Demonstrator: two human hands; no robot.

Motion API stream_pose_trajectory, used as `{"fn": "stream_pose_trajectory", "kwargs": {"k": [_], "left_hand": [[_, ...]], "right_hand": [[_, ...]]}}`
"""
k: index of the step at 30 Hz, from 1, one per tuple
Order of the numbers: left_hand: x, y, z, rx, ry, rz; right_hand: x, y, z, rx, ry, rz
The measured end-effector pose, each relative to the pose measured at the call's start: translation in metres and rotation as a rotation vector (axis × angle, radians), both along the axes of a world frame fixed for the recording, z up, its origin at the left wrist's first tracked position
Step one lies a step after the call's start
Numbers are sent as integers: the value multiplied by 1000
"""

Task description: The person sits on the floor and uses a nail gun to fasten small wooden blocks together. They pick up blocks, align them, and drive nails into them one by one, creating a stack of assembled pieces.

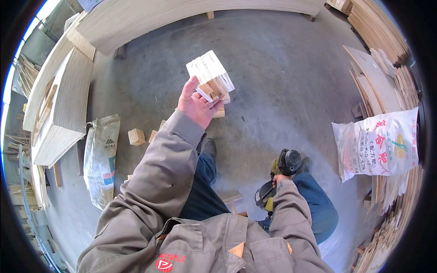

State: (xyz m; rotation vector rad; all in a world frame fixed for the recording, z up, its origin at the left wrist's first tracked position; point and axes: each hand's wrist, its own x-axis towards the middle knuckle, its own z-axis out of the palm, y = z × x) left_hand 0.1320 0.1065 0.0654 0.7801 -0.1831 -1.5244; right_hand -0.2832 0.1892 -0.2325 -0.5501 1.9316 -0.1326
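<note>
Big stacks of plywood sheets (68,100) stand far out to the left of the left hand (196,105), and more boards (382,77) lean far off to its right. A white printed sack (378,143) sits out to the right of the right hand (277,179), and a second sack (101,157) slumps below and left of the left hand. The left hand is raised over the grey floor (282,73) and its grip is closed around a bundle of thin wood pieces (210,76), thumb on one side, fingers under it. The bundle looks loose, so I think pieces could slide out and drop if the hand tips. The right hand is low by the knee, clenched on a black and yellow power tool (280,175). A small wood block (136,136) lies on the floor, below and left of the left hand.
</note>
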Motion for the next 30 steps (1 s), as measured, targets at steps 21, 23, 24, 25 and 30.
{"fn": "stream_pose_trajectory", "kwargs": {"k": [21,23,24,25,30], "left_hand": [[-23,-4,31,-147,222,-29],[-23,-4,29,-129,215,-17],[-27,-6,28,-125,219,-15],[-31,-8,28,-122,222,-12],[-41,-13,30,-80,244,9]], "right_hand": [[-2,1,-17,5,-48,-59],[7,2,-9,10,-59,-39],[2,1,-10,12,-50,-49],[-3,1,-15,14,-43,-58],[-13,-1,-33,44,-41,-36]]}}
